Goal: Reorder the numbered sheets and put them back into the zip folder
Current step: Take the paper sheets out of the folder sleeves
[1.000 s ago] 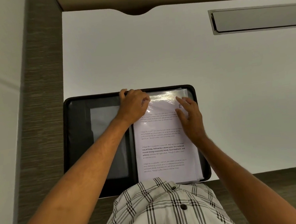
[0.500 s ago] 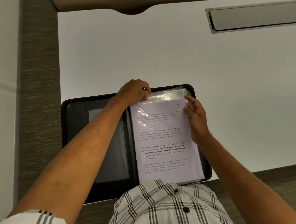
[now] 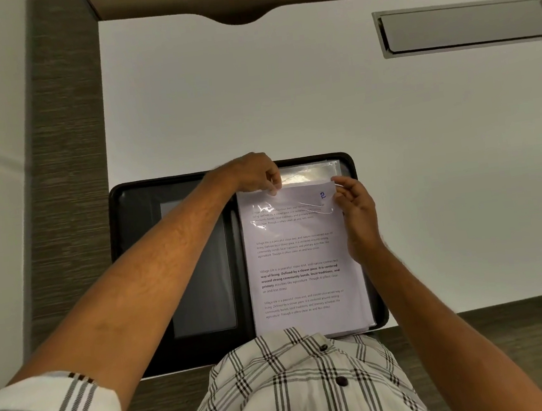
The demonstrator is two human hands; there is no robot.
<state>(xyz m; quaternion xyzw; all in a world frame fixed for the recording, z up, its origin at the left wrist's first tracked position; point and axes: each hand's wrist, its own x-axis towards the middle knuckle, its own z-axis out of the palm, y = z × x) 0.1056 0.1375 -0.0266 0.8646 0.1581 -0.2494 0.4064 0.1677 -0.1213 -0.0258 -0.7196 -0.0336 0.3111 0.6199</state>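
A black zip folder point(image 3: 175, 265) lies open at the desk's near edge. Its right half holds a stack of clear sleeves with printed sheets. The top sheet point(image 3: 299, 269) carries a blue handwritten "2" near its top right corner. My left hand point(image 3: 256, 173) pinches the sheet's top left edge, where the clear sleeve point(image 3: 309, 171) shows shiny above the paper. My right hand point(image 3: 357, 216) lies along the sheet's right edge, with fingertips pinching its top right corner. The lower sheets are hidden beneath the top one.
The folder rests on a white desk point(image 3: 285, 96). A grey cable hatch point(image 3: 466, 25) is set in the desk at the far right. A dark textured panel point(image 3: 64, 160) runs along the desk's left side. My checked shirt point(image 3: 298, 386) covers the folder's near edge.
My left hand went from lying on the sleeve's top to pinching the sheet's edge. My right hand shifted to the top right corner, and the sheet slid down, baring more empty sleeve.
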